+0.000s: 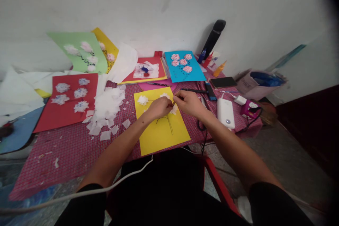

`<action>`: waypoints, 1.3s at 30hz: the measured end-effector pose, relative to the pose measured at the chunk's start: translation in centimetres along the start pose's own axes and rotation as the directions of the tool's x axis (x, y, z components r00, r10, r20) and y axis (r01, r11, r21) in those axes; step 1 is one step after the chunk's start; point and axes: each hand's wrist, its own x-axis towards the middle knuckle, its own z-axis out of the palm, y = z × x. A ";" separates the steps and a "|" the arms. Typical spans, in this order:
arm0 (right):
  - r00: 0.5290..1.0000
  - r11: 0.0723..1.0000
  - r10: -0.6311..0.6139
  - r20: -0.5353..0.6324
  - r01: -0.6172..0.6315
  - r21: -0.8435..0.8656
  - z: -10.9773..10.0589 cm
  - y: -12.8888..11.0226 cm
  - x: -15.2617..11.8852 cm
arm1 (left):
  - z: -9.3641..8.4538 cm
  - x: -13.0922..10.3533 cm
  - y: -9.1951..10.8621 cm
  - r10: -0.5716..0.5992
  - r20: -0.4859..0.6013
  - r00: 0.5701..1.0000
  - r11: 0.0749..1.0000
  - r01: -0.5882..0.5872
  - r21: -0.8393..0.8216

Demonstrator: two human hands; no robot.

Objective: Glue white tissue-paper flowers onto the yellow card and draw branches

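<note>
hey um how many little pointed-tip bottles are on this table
3: the blue bottle near the black cylinder, the red bottle just right of the blue one, and the orange bottle farther right, near the phone. Others could be hidden.

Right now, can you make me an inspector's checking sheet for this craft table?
Surface: red-checked cloth with small white scraps on it.
Job's things: rectangular yellow paper sheet with white paper flowers and dark drawn lines; heap of thin white paper pieces to its left.
Clutter: black rectangular phone, white power bank and orange plastic bottle, right of the sheet.
Hands: left hand and right hand close together over the sheet; what they hold, if anything, cannot be made out.
Cables: thick white cable crosses the left black sleeve.
Surroundings: white wall behind; red chair below.
</note>
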 end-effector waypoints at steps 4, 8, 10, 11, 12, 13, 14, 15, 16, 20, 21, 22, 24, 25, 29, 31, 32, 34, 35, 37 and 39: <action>0.999 1.000 0.010 -0.048 -0.010 0.008 -0.3 -0.3 0.0 | 0.3 0.0 -0.3 0.022 -0.010 1.000 1.000 -0.022 -0.003; 0.994 0.999 0.011 -0.112 -0.005 0.052 -1.3 -0.8 -0.2 | 0.5 0.1 -0.6 0.021 -0.022 1.000 1.000 -0.021 -0.005; 0.987 0.997 0.012 -0.160 0.001 0.080 -1.7 -0.8 -0.6 | 0.5 0.0 -0.8 0.002 -0.025 1.000 1.000 -0.002 -0.016; 0.983 0.996 0.017 -0.185 0.000 0.093 -1.8 -0.8 -0.8 | 0.3 -0.1 -0.8 -0.005 -0.029 1.000 1.000 0.004 -0.025; 0.979 0.995 0.025 -0.204 -0.004 0.103 -1.9 -0.7 -1.1 | 0.2 -0.2 -0.8 -0.011 -0.034 0.999 0.999 0.010 -0.036; 0.976 0.994 0.038 -0.216 -0.014 0.113 -2.0 -0.7 -1.4 | -0.1 -0.3 -0.7 -0.014 -0.038 0.999 0.999 0.012 -0.048; 0.974 0.992 0.054 -0.221 -0.027 0.121 -1.9 -0.6 -1.7 | -0.3 -0.4 -0.7 -0.016 -0.041 0.999 0.998 0.014 -0.059; 0.973 0.991 0.069 -0.222 -0.041 0.128 -1.9 -0.5 -1.9 | -0.6 -0.5 -0.6 -0.016 -0.044 0.999 0.998 0.013 -0.067; 0.972 0.990 0.081 -0.219 -0.052 0.133 -1.8 -0.5 -2.1 | -0.8 -0.7 -0.6 -0.016 -0.047 0.999 0.997 0.012 -0.072; 0.978 0.988 0.084 -0.190 -0.056 0.147 -1.2 -0.2 -2.3 | -1.3 -1.2 -0.7 -0.003 -0.075 0.997 0.998 -0.002 -0.068; 0.981 0.987 0.077 -0.177 -0.050 0.151 -1.0 -0.2 -2.2 | -1.2 -1.4 -0.8 0.000 -0.081 0.997 0.998 -0.006 -0.067; 0.984 0.987 0.069 -0.166 -0.043 0.152 -0.8 0.0 -2.1 | -1.2 -1.5 -0.8 0.003 -0.085 0.996 0.998 -0.008 -0.066; 0.987 0.989 0.057 -0.149 -0.034 0.147 -0.3 0.2 -1.9 | -0.9 -1.9 -1.0 0.006 -0.092 0.996 0.998 -0.012 -0.067; 0.989 0.989 0.053 -0.140 -0.033 0.143 -0.1 0.3 -1.8 | -0.8 -2.0 -1.0 0.007 -0.093 0.996 0.998 -0.013 -0.067; 0.995 0.990 0.050 -0.090 -0.037 0.139 0.3 0.6 -1.8 | -0.5 -2.3 -1.0 0.002 -0.091 0.996 0.998 -0.008 -0.069; 0.995 0.989 0.052 -0.080 -0.040 0.143 0.3 0.5 -1.8 | -0.6 -2.4 -0.8 -0.001 -0.084 0.996 0.997 -0.005 -0.071; 0.995 0.989 0.054 -0.083 -0.041 0.143 0.2 0.4 -1.9 | -0.6 -2.5 -0.8 -0.001 -0.081 0.997 0.997 -0.005 -0.072; 0.993 0.989 0.057 -0.104 -0.043 0.138 0.1 0.2 -1.9 | -0.6 -2.5 -0.7 0.001 -0.077 0.997 0.997 -0.007 -0.072; 0.992 0.990 0.059 -0.113 -0.043 0.134 0.0 0.1 -1.9 | -0.6 -2.6 -0.6 0.004 -0.076 0.997 0.998 -0.009 -0.070; 0.992 0.992 0.053 -0.111 -0.039 0.122 0.0 0.1 -1.9 | -0.4 -2.6 -0.6 0.008 -0.073 0.997 0.998 -0.013 -0.067; 0.995 0.993 0.040 -0.087 -0.030 0.112 0.1 0.3 -1.8 | -0.3 -2.7 -0.7 0.005 -0.078 0.997 0.997 -0.010 -0.071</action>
